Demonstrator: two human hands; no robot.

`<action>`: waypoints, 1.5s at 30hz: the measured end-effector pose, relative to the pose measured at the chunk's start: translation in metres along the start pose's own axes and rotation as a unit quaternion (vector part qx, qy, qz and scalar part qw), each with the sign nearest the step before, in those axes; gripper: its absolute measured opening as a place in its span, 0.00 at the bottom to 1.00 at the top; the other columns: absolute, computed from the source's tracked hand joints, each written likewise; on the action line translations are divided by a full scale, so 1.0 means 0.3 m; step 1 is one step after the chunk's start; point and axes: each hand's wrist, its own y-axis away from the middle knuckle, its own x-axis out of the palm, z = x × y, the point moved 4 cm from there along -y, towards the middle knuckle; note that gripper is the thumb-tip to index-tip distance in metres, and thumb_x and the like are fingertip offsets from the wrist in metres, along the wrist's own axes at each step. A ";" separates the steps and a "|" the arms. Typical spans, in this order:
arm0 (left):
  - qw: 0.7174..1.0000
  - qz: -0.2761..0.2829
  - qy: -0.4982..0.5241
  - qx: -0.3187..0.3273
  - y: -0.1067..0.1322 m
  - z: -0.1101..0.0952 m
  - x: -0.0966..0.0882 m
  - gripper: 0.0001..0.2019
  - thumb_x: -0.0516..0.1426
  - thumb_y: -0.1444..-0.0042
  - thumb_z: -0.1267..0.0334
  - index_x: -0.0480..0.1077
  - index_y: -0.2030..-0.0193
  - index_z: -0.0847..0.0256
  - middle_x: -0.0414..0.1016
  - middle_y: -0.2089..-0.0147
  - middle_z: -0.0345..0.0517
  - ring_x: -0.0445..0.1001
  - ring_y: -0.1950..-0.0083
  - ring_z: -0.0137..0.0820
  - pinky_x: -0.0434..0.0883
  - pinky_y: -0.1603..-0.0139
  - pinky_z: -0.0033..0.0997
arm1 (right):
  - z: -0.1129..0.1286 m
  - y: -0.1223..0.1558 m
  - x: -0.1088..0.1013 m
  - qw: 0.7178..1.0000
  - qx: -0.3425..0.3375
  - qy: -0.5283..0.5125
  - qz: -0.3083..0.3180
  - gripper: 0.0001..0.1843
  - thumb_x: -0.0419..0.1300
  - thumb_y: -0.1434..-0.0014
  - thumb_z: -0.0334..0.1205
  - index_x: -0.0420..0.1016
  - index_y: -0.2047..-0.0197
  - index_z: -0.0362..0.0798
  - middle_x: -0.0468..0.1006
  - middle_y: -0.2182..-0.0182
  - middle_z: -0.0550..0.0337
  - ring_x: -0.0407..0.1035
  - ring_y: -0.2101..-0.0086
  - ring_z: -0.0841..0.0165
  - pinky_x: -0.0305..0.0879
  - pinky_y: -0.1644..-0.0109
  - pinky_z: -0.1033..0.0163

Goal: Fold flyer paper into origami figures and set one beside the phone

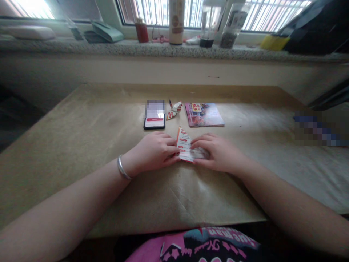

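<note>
A piece of printed paper, white with red labels and folded into a triangle, lies on the table between my two hands. My left hand, with a silver bangle at the wrist, grips its left edge between closed fingers. Curled over the paper's right part is my right hand, with the thumb at the lower edge; its fingers hide that side. Just beyond, a small folded paper figure in similar print stands beside a phone with a lit screen. A stack of colourful printed sheets lies to their right.
A tan cover lies over the table. Behind it runs a stone windowsill with a red bottle, a tall pale bottle, clear containers and a yellow object. A blurred bluish item is at the right edge.
</note>
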 end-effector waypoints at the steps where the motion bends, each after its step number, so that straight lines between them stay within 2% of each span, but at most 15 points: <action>1: 1.000 -0.005 -0.002 -0.002 0.000 -0.002 0.003 0.17 0.48 0.34 0.55 0.76 0.61 0.58 0.77 0.63 0.43 0.74 0.61 0.32 0.68 0.58 0.34 | 0.011 0.000 0.002 1.000 -0.003 0.004 0.001 0.17 0.64 0.46 0.48 0.77 0.55 0.48 0.78 0.53 0.54 0.70 0.52 0.59 0.66 0.46 0.52; 9: 0.999 -0.024 0.000 -0.028 0.002 -0.012 0.007 0.15 0.49 0.35 0.57 0.74 0.64 0.58 0.76 0.65 0.42 0.74 0.65 0.32 0.68 0.63 0.34 | 0.030 0.000 0.013 1.000 -0.013 -0.011 -0.002 0.10 0.63 0.44 0.43 0.79 0.59 0.50 0.80 0.56 0.58 0.69 0.54 0.62 0.65 0.48 0.55; 13: 0.994 -0.042 0.081 -0.062 0.002 -0.004 -0.007 0.13 0.53 0.38 0.57 0.72 0.52 0.59 0.75 0.54 0.46 0.75 0.58 0.33 0.71 0.60 0.32 | 0.038 0.006 0.020 1.000 -0.014 -0.004 0.002 0.08 0.59 0.43 0.37 0.80 0.61 0.51 0.81 0.60 0.60 0.72 0.58 0.64 0.66 0.53 0.59; 16: 0.984 -0.075 0.126 -0.102 0.004 0.011 -0.010 0.16 0.54 0.39 0.59 0.69 0.46 0.60 0.72 0.48 0.50 0.74 0.52 0.34 0.72 0.54 0.32 | 0.041 0.008 0.024 0.999 0.028 0.020 -0.013 0.09 0.57 0.44 0.34 0.80 0.64 0.49 0.81 0.64 0.57 0.73 0.62 0.64 0.66 0.59 0.60; 19: 0.978 -0.088 0.137 -0.133 0.007 0.023 0.000 0.13 0.55 0.40 0.60 0.70 0.50 0.60 0.72 0.49 0.50 0.74 0.53 0.34 0.72 0.53 0.32 | 0.035 0.007 0.025 0.997 0.072 0.009 -0.034 0.07 0.57 0.45 0.33 0.78 0.69 0.48 0.80 0.68 0.57 0.72 0.66 0.65 0.65 0.62 0.61; 25: 0.970 -0.111 0.140 -0.163 0.013 0.031 0.007 0.07 0.57 0.42 0.61 0.68 0.58 0.60 0.73 0.57 0.44 0.74 0.61 0.29 0.70 0.60 0.28 | 0.004 -0.004 0.024 0.986 0.129 -0.089 -0.052 0.06 0.62 0.48 0.33 0.73 0.76 0.48 0.76 0.74 0.61 0.68 0.73 0.71 0.62 0.69 0.66; 33: 0.957 -0.131 0.184 -0.185 0.011 0.029 -0.004 0.03 0.57 0.42 0.65 0.68 0.65 0.61 0.71 0.64 0.42 0.70 0.65 0.27 0.68 0.63 0.27 | -0.018 -0.007 0.043 0.966 0.183 -0.177 -0.042 0.06 0.62 0.48 0.36 0.71 0.75 0.47 0.75 0.76 0.63 0.66 0.76 0.72 0.60 0.72 0.67; 39: 0.923 -0.158 0.280 -0.212 0.002 0.032 0.015 0.02 0.57 0.42 0.68 0.70 0.65 0.61 0.72 0.66 0.39 0.71 0.65 0.25 0.69 0.62 0.25 | -0.022 -0.008 0.057 0.965 0.166 -0.204 -0.016 0.08 0.61 0.46 0.40 0.72 0.73 0.47 0.72 0.79 0.64 0.63 0.78 0.73 0.57 0.75 0.68; 41: 0.923 -0.159 0.278 -0.212 0.000 0.033 0.025 0.01 0.58 0.43 0.68 0.70 0.65 0.61 0.72 0.67 0.39 0.71 0.66 0.25 0.69 0.63 0.25 | -0.013 -0.009 0.054 0.971 0.147 -0.186 -0.007 0.06 0.61 0.46 0.39 0.73 0.72 0.47 0.72 0.78 0.64 0.63 0.77 0.74 0.58 0.74 0.68; 45: 0.943 -0.180 0.233 -0.155 -0.004 0.022 0.028 0.03 0.56 0.41 0.68 0.72 0.65 0.61 0.72 0.63 0.43 0.72 0.63 0.26 0.70 0.62 0.25 | 0.000 -0.009 0.046 0.979 0.129 -0.158 -0.006 0.04 0.61 0.46 0.38 0.75 0.70 0.47 0.73 0.76 0.64 0.65 0.76 0.73 0.59 0.72 0.68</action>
